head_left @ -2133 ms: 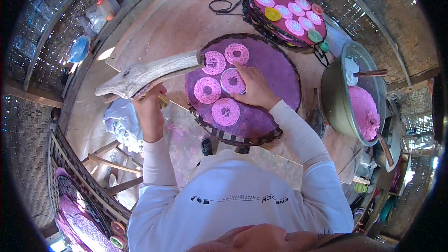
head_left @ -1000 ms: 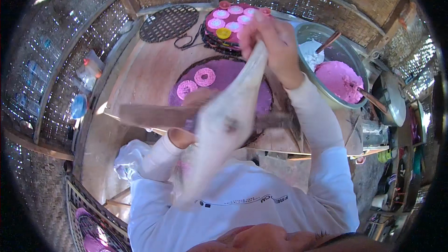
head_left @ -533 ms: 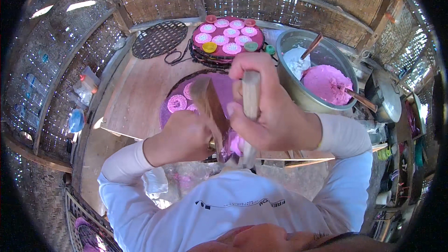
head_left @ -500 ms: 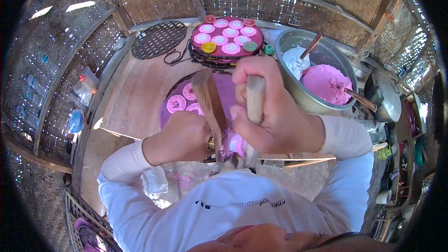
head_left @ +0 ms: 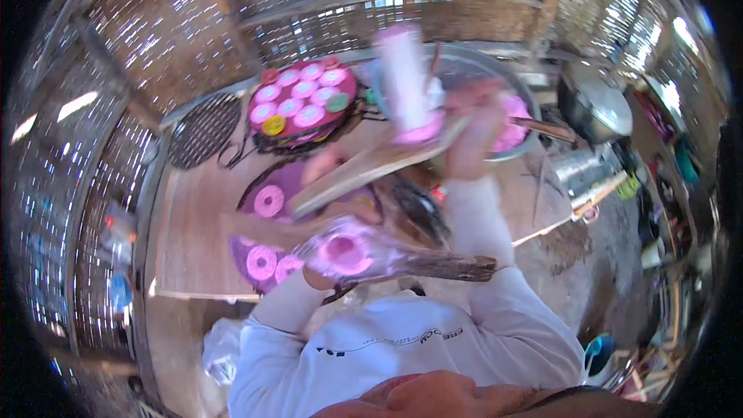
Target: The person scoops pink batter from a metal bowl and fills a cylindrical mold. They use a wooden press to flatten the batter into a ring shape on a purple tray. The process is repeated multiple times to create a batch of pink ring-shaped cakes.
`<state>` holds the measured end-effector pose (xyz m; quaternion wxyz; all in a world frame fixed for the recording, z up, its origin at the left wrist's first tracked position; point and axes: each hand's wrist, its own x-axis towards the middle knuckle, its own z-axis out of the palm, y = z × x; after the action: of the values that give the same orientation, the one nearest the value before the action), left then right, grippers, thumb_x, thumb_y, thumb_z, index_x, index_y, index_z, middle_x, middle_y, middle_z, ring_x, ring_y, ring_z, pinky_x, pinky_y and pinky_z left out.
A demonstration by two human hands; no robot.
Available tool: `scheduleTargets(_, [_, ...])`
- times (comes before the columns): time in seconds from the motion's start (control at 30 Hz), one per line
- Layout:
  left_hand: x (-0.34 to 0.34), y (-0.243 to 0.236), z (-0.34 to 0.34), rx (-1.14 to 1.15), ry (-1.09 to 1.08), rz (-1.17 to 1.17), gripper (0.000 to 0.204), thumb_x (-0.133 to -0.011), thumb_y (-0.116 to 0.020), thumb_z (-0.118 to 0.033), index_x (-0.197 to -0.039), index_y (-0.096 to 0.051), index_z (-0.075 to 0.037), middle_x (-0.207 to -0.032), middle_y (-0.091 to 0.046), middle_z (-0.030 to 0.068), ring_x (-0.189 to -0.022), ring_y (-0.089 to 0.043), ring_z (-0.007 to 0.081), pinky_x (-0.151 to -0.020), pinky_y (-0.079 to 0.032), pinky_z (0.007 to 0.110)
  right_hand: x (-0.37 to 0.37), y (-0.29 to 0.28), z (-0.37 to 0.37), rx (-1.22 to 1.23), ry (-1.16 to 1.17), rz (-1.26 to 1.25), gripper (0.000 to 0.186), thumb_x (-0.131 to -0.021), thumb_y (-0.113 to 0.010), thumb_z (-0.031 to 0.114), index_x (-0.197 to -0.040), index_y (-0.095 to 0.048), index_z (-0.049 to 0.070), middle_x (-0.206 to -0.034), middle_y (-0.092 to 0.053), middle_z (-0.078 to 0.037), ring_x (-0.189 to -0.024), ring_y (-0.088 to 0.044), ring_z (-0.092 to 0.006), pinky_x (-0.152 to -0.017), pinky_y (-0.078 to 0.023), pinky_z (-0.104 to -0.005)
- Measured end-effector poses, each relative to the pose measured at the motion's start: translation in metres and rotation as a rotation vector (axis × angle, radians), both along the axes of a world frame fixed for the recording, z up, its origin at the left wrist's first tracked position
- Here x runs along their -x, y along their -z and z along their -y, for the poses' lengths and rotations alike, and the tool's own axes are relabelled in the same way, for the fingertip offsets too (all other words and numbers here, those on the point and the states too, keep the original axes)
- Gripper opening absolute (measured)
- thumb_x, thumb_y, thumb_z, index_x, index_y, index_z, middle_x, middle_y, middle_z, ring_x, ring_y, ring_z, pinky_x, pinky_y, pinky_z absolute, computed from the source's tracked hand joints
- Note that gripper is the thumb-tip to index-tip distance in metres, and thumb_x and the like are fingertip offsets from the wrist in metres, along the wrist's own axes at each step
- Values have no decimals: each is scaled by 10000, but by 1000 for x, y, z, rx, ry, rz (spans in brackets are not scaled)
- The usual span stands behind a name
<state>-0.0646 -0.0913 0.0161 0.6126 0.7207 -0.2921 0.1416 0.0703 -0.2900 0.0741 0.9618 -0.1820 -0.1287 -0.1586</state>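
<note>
My right hand (head_left: 474,139) is raised over the table and grips a long wooden handle (head_left: 364,173) that slants down to the left. A blurred white and pink cylinder (head_left: 406,85) sticks up beside it. My left hand (head_left: 313,275), mostly hidden, holds the lower wooden piece (head_left: 433,265) of the tool from beneath. A lump of pink dough (head_left: 343,251) sits in that piece. Below the tool lies a round purple tray (head_left: 241,244) with pink dough rings (head_left: 268,201).
A second round tray (head_left: 350,108) with several pink discs sits at the back. A metal bowl (head_left: 517,81) of pink dough is behind my right hand. A dark woven mat (head_left: 203,128) lies far left, a lidded pot (head_left: 605,107) at the right. Woven walls surround the table.
The two wooden pieces have swung apart. My right hand has lifted its handle up toward the bowl, and pink dough now shows in the lower piece. The view has tilted upward.
</note>
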Motion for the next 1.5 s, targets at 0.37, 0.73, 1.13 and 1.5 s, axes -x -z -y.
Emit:
scheduleTargets(0.37, [-30, -42, -62, 238, -350, 538, 271, -763, -610, 21, -982, -510, -104, -1053, -449, 129, -1010, -530, 310, -826, -531, 440, -50, 36, 169, 2582, 1348, 180, 144, -728, -548, 188, -684, -648, 94, -646, -590, -80, -603, -584, -252, -545, -449, -386])
scheduleTargets(0.73, [-54, -25, -49, 275, -744, 252, 271, -708, -662, 38, -931, -516, -8, -965, -512, 99, -910, -556, 247, -739, -549, 341, -12, -97, 177, 3036, 814, 397, 147, -760, -566, 207, -821, -673, 127, -599, -614, -67, -567, -626, -233, -482, -456, -375])
scheduleTargets(1.13, [-111, -29, -19, -79, -1163, 501, 456, -720, -693, -289, -986, -555, 55, -939, -491, 123, -865, -536, 236, -759, -499, 334, -57, -52, 204, 2958, -221, 305, 173, -806, -508, 235, -888, -647, 172, -652, -611, -111, -650, -626, -304, -588, -493, -443])
scheduleTargets(1.5, [-112, 20, -60, 247, -875, 86, 381, -711, -682, -85, -1024, -477, -12, -969, -523, 84, -953, -525, 189, -827, -460, 315, -36, -40, 169, 2746, -172, 218, 187, -801, -541, 247, -926, -644, 152, -674, -612, -121, -624, -612, -317, -568, -486, -437])
